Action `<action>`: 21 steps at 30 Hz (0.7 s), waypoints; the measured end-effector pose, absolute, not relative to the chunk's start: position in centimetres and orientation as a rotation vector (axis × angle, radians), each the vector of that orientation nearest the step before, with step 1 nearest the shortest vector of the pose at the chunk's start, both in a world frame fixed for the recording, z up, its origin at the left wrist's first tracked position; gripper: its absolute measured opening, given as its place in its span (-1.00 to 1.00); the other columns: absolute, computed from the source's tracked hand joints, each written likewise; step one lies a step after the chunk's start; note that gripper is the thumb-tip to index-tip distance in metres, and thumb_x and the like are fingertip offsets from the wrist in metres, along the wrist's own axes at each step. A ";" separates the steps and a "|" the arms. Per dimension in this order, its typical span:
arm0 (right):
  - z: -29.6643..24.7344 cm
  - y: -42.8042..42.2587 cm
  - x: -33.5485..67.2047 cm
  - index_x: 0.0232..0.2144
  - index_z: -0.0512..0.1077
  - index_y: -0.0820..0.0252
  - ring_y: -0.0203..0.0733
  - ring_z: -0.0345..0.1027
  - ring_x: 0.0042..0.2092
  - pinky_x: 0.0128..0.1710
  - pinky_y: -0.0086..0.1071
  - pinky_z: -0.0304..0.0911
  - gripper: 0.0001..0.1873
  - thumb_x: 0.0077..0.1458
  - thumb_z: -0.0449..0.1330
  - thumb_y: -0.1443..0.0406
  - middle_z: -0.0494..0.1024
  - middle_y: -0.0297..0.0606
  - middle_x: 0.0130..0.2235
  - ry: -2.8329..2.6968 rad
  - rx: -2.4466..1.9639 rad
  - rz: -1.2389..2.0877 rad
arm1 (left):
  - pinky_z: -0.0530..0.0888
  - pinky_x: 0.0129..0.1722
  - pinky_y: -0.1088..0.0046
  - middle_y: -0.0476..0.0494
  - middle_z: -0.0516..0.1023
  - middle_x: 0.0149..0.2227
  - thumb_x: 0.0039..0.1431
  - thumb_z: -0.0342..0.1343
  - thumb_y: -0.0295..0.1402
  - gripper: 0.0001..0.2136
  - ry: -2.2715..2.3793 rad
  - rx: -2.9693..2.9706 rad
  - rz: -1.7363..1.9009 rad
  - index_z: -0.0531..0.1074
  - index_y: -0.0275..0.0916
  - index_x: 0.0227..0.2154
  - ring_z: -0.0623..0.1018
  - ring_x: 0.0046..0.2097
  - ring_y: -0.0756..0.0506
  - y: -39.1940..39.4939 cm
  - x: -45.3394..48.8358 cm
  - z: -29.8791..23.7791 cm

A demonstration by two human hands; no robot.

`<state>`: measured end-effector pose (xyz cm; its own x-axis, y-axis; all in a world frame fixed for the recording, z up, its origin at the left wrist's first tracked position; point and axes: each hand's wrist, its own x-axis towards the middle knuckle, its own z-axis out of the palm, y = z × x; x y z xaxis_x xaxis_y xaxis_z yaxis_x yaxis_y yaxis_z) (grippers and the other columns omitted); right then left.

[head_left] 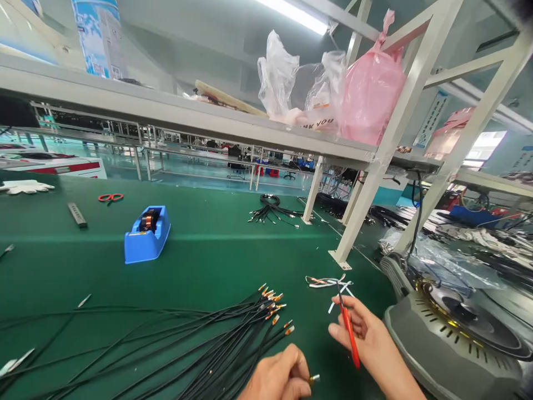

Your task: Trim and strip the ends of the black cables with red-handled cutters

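The left hand (278, 375) pinches a brass-tipped black cable (313, 379) near the fanned cable bundle (245, 328) on the green mat (200, 266); right-hand fingers (347, 316) clench a red-handled tool (350, 333). One slip could nick the insulation.

A blue tape dispenser (147, 236) and red scissors (110, 197) lie on the green mat (208, 261).

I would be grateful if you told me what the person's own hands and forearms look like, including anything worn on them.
The left hand and right hand are bare, with no gloves, and no ring or watch shows. The right forearm is bare to the picture's edge, with no sleeve in view. The left forearm is out of view.
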<state>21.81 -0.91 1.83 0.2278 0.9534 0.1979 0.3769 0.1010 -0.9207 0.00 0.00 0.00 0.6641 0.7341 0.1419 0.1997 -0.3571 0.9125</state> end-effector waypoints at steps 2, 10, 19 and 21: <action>0.9 -2.8 20.7 -0.18 0.39 0.19 -0.28 0.33 -0.49 -0.50 -0.42 0.25 -0.63 -0.05 0.31 0.20 0.37 -0.48 -0.54 -1.319 -1.469 0.858 | 0.28 -0.54 0.67 0.12 0.28 -0.54 0.10 -0.07 -0.57 -0.85 0.685 1.807 0.661 0.19 -0.18 -0.48 0.39 -0.54 0.08 -0.2 -0.1 0.0; -1.2 -5.1 19.0 -0.15 0.32 0.20 -0.19 0.44 -0.44 -0.61 -0.45 0.27 -0.47 -0.07 0.34 0.03 0.49 -0.36 -0.49 -1.106 -1.363 1.331 | 0.34 -0.54 0.68 0.14 0.35 -0.53 0.12 -0.03 -0.56 -0.87 0.719 1.789 0.661 0.22 -0.18 -0.43 0.42 -0.54 0.09 -1.1 0.1 -0.5; -0.4 -5.5 18.3 -0.23 0.32 0.18 -0.34 0.34 -0.52 -0.47 -0.42 0.31 -0.50 -0.16 0.44 0.16 0.54 -0.38 -0.46 -1.033 -1.283 1.379 | 0.35 -0.47 0.64 0.00 0.53 -0.32 0.01 0.14 -0.58 -0.64 0.777 1.936 0.676 0.36 -0.19 -0.10 0.43 -0.48 0.07 -1.2 0.1 0.2; -0.3 -5.4 18.2 -0.23 0.33 0.18 -0.34 0.33 -0.53 -0.49 -0.43 0.30 -0.51 -0.17 0.44 0.18 0.54 -0.38 -0.46 -1.025 -1.295 1.374 | 0.36 -0.45 0.62 -0.05 0.51 -0.29 -0.01 0.17 -0.55 -0.69 0.800 1.978 0.694 0.43 -0.21 -0.16 0.43 -0.46 0.05 -1.2 0.1 0.3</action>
<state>18.23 -5.42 -0.26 0.0156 0.9805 -0.1961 -0.0915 -0.1939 -0.9768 0.06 -1.23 0.27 0.6385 0.7519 0.1642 0.2681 -0.4173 0.8684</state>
